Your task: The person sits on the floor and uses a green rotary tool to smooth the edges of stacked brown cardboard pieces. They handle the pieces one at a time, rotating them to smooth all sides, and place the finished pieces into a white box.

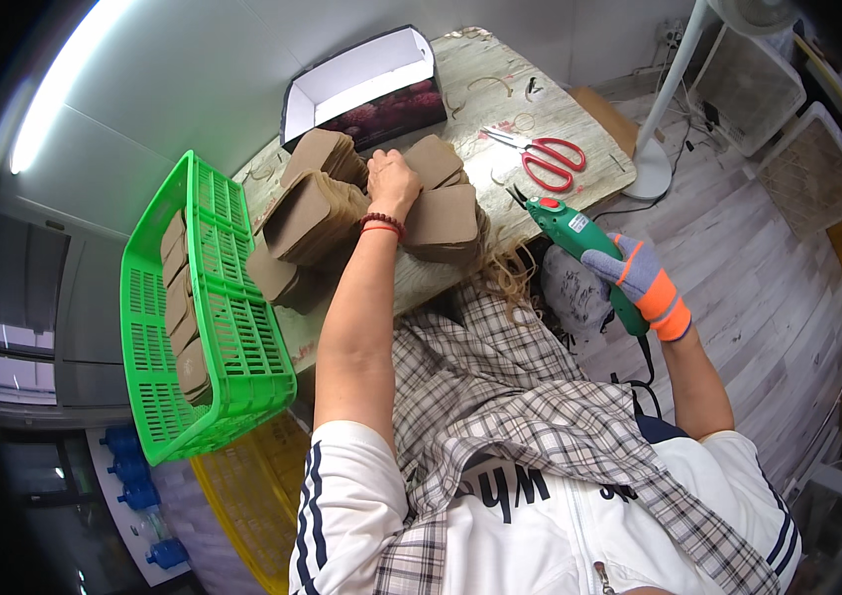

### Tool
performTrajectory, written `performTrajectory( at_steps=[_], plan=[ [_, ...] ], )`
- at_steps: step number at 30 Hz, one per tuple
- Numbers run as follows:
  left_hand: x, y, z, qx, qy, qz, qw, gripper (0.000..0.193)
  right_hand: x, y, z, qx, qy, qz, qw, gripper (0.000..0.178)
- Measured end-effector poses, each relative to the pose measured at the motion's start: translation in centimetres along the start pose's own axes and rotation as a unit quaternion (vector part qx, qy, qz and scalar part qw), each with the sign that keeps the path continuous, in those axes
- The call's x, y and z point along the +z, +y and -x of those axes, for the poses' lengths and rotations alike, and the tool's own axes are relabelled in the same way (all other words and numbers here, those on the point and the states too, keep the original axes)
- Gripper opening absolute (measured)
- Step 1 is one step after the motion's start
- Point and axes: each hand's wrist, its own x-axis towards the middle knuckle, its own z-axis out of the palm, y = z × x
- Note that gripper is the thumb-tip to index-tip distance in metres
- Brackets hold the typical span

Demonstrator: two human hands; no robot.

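While the right grip point(639, 286), in a grey and orange glove, is wrapped around the body of a green corded cutter point(571, 226), the bare left grip point(393, 182) reaches in among stacks of brown pieces on the worn surface point(480, 67). The cutter runs up and leftward out of the gloved fingers, its red button and slim blades beyond them, pointing toward the surface's edge.

Of the stacks, the front left stack point(307, 220) and rear left stack point(320, 155) lie just left of the left grip; the rear right stack point(438, 162) and front right stack point(441, 220) lie just to its right. Its fingertips are hidden, so I cannot tell whether it is grasping a piece or merely resting there.

Red-handled scissors point(552, 164) lie near the cutter's tip, their blades apart. Behind the stacks stands an open box point(386, 116); to their left, a tilted green basket point(247, 342) contains more brown pieces point(181, 307).
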Motion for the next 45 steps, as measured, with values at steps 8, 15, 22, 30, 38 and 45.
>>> performTrajectory(
  at_steps=[8,15,22,30,38,45],
  plan=[
    [-3.2,0.3,0.3,-0.063,0.024,0.185,0.98,0.039,0.7,-1.0,0.1,0.018,-0.013,-0.01,1.0,0.037],
    [-4.8,3.1,4.1,-0.168,0.046,0.884,0.433,0.029,1.9,-1.4,-0.1,-0.017,0.03,0.007,0.999,0.031],
    [-3.6,7.7,8.4,-0.172,0.051,0.93,0.322,0.039,3.3,-3.3,0.4,-0.027,0.032,0.011,0.999,0.032],
    [-2.7,9.7,9.6,-0.157,0.041,0.931,0.328,0.037,3.3,-3.3,0.8,-0.034,0.046,-0.007,0.998,0.03],
    [-2.0,10.5,11.8,-0.15,-0.001,0.907,0.394,0.032,2.8,-2.9,0.4,-0.054,0.06,-0.026,0.996,0.029],
    [-0.7,10.7,13.7,-0.144,-0.046,0.894,0.422,0.031,2.0,-3.1,-0.1,-0.045,0.075,-0.021,0.996,0.027]
  ],
)
